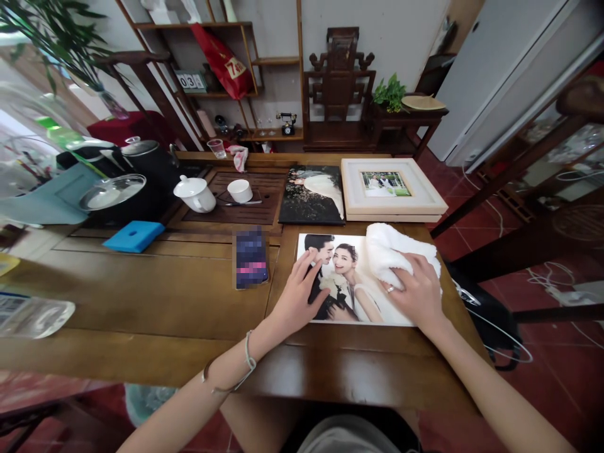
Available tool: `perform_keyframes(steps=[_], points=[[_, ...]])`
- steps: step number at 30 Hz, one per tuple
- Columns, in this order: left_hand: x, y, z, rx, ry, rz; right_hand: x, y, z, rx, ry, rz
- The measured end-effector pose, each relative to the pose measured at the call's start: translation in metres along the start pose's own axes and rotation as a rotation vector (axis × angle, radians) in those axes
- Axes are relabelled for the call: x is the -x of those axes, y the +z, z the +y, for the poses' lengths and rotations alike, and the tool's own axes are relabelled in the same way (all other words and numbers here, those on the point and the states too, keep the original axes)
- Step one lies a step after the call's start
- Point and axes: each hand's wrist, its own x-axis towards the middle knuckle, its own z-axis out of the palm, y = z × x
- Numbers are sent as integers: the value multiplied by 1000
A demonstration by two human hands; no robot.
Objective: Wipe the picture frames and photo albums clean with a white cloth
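A wedding photo print (pixel 363 305) lies flat near the right end of the wooden table, showing a couple in black and white clothes. My left hand (pixel 304 286) rests on its left side with the fingers spread and nothing held. On the right part of the photo, my right hand (pixel 418 286) grips a bunched white towel (pixel 391 245), pressing it against the surface. The towel and that hand cover much of the photo's right side. A dark photo album (pixel 314 195) and a white-framed picture (pixel 396 182) lie just behind the photo.
Left of the photo lies a phone (pixel 251 258) with a blurred screen. A tea tray (pixel 264 211) carries a white lidded teapot (pixel 195 194) and a white cup (pixel 240 190). Further left are a blue sponge-like block (pixel 133 236) and a glass-lidded pot (pixel 116 195). A chair (pixel 523 233) stands at right.
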Motion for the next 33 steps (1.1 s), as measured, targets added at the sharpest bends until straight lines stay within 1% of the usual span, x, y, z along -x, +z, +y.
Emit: perform_keyframes(steps=[2, 7, 12, 14, 17, 19, 23, 24, 26, 27, 28, 30, 31, 33], points=[[0, 0, -1, 0, -3, -17, 0, 1, 0, 0, 1, 3], [-1, 0, -10, 25, -23, 9, 2, 5, 3, -16, -11, 32], [0, 3, -16, 18, -26, 9, 3, 7, 13, -43, -25, 71], [0, 4, -17, 8, -25, 10, 5, 7, 20, -52, -32, 122], [0, 5, -18, -6, -24, -5, 8, 6, 30, -41, -13, 233], [0, 5, -18, -11, -23, -29, 10, 2, 35, -23, 39, 281], [-1, 5, -19, -22, -15, -45, 10, -13, 37, 19, 163, 286], [-1, 6, -20, -23, -13, -37, 9, -18, 36, 21, 164, 301], [-1, 8, -22, -19, -11, -13, 6, -23, 33, -2, 109, 310], [-1, 9, -23, -16, -12, -2, 5, -24, 31, -25, 64, 286], [0, 10, -24, -16, -12, 6, 4, -23, 29, -51, 18, 235], [0, 11, -25, -24, -12, 9, 4, -17, 25, -102, -47, 85], [0, 11, -25, -31, -11, 6, 5, -12, 23, -123, -53, 10], [-1, 11, -25, -48, -7, -2, 7, -2, 19, -136, -23, -79]])
